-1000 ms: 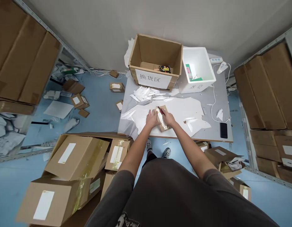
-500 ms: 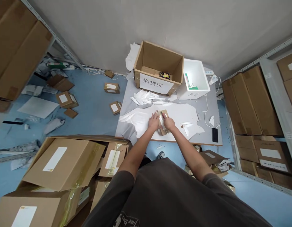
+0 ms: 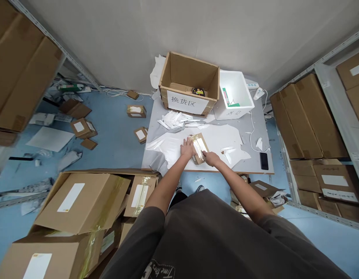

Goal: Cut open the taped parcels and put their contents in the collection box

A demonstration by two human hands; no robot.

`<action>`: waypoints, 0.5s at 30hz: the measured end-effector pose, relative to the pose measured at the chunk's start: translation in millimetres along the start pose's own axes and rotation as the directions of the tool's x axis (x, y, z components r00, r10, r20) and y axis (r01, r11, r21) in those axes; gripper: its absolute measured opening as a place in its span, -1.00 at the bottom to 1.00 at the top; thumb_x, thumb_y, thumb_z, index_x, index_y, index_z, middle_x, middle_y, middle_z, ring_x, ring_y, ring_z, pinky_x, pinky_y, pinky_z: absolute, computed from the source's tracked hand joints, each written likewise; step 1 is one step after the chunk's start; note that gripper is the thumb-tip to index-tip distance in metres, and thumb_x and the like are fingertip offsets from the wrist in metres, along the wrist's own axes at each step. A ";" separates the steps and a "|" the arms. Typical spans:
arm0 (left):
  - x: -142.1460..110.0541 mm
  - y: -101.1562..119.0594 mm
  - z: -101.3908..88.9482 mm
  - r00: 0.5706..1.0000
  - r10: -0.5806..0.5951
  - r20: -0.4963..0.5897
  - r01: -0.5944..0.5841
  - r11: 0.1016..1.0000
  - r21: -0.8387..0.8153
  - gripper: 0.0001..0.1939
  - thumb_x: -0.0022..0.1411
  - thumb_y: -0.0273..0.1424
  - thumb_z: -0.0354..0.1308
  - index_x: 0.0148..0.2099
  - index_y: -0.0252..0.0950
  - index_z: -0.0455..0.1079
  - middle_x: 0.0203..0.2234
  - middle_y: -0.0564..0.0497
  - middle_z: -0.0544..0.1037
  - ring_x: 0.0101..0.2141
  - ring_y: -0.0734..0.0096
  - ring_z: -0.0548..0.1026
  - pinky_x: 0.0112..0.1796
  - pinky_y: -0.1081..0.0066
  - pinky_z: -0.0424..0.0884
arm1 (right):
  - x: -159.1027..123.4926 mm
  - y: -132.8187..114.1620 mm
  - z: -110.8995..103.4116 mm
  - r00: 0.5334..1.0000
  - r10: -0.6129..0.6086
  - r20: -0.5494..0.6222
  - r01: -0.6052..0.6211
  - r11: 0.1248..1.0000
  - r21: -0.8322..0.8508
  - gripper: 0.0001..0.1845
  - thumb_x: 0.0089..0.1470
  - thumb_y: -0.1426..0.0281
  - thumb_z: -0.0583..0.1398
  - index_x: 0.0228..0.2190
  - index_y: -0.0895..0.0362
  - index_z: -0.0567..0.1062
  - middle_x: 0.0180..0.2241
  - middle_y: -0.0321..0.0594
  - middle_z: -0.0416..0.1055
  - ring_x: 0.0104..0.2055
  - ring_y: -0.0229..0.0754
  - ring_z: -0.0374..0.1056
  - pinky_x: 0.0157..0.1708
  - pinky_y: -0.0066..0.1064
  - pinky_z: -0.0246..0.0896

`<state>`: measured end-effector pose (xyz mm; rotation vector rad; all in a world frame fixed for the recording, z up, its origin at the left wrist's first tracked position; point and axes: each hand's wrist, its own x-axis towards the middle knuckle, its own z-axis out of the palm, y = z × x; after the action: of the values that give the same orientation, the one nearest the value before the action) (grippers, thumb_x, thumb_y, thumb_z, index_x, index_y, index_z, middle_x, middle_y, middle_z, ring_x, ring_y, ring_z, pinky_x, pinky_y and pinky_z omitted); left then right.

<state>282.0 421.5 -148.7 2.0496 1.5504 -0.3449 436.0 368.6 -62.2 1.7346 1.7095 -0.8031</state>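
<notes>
A small cardboard box (image 3: 200, 144) with a white label and shiny clear tape lies on white sheet material on the table. My left hand (image 3: 187, 148) presses on its left side, fingers spread, holding nothing between them. At the box's lower right edge, my right hand (image 3: 211, 158) is closed, its fingertips meeting the box. Whatever it grips is hidden or too small to make out. Crumpled white scraps (image 3: 175, 120) lie just beyond the box.
Behind stand a large open carton (image 3: 189, 102) and a white foam bin (image 3: 234, 112). A phone (image 3: 264, 161) lies at the table's right. Stacked cartons (image 3: 89, 197) crowd the left front, with shelving (image 3: 339, 112) to the right. Small boxes (image 3: 136, 111) sit on the blue floor.
My right hand has moved down along the box from its upper part to the lower right edge, uncovering the label and tape. My left hand stays on the left side. The camera view has shifted slightly.
</notes>
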 end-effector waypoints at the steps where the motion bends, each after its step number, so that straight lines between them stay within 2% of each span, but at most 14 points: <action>1: 0.4 0.6 0.4 1.000 0.000 -0.001 0.000 1.000 0.006 0.18 0.23 0.08 0.40 0.65 -0.20 -0.10 0.61 -0.25 -0.24 0.56 -0.21 -0.15 0.35 -0.08 0.23 | -5.9 3.2 6.5 1.000 -0.003 0.006 0.003 1.000 0.008 -0.28 0.31 0.51 0.15 0.44 0.08 0.25 0.06 0.14 0.59 0.08 0.11 0.57 -0.07 -0.26 0.41; 4: 2.7 2.3 1.8 1.000 -0.004 -0.009 0.004 1.000 0.026 0.20 0.23 0.07 0.41 0.65 -0.23 -0.11 0.61 -0.28 -0.23 0.56 -0.22 -0.15 0.36 -0.09 0.23 | -22.4 13.0 25.7 1.000 0.008 0.010 -0.009 1.000 0.022 -0.31 0.33 0.51 0.13 0.43 0.10 0.27 0.07 0.16 0.58 0.10 0.12 0.56 -0.06 -0.26 0.39; 7: 6.3 3.5 2.5 1.000 -0.015 0.001 0.015 0.999 0.037 0.20 0.23 0.07 0.40 0.66 -0.25 -0.12 0.61 -0.30 -0.23 0.56 -0.23 -0.17 0.36 -0.11 0.22 | -33.8 22.4 40.1 1.000 -0.004 0.008 0.004 0.999 0.033 -0.23 0.32 0.49 0.15 0.49 0.07 0.18 0.07 0.17 0.57 0.11 0.16 0.55 -0.07 -0.25 0.39; 9: 9.2 4.2 2.8 1.000 -0.020 0.021 0.019 0.999 0.037 0.20 0.23 0.06 0.41 0.66 -0.25 -0.13 0.61 -0.32 -0.24 0.56 -0.25 -0.18 0.36 -0.13 0.20 | -37.7 28.3 46.1 1.000 -0.011 0.010 0.011 0.998 0.058 -0.20 0.31 0.50 0.15 0.50 0.05 0.16 0.05 0.16 0.58 0.07 0.15 0.57 -0.08 -0.24 0.39; 12: 12.1 5.6 3.4 1.000 -0.016 0.015 0.015 0.999 0.047 0.21 0.22 0.04 0.41 0.65 -0.29 -0.12 0.60 -0.37 -0.23 0.56 -0.29 -0.22 0.37 -0.17 0.16 | -41.2 36.4 52.9 1.000 -0.010 0.024 0.008 0.994 0.111 -0.25 0.29 0.52 0.13 0.47 0.08 0.25 0.02 0.16 0.60 -0.03 0.12 0.60 -0.10 -0.24 0.39; 15: 10.5 8.5 4.2 1.000 -0.012 0.001 0.012 0.995 0.094 0.18 0.25 0.06 0.38 0.65 -0.33 -0.11 0.59 -0.40 -0.19 0.56 -0.25 -0.22 0.38 -0.17 0.15 | -49.0 42.4 62.5 0.999 -0.020 -0.028 0.024 0.992 0.123 -0.21 0.33 0.52 0.09 0.52 0.06 0.15 0.06 0.17 0.59 0.06 0.15 0.57 -0.06 -0.23 0.37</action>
<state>293.7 426.0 -155.2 2.1119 1.5735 -0.4311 476.7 288.4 -67.0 1.8182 1.7318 -0.9167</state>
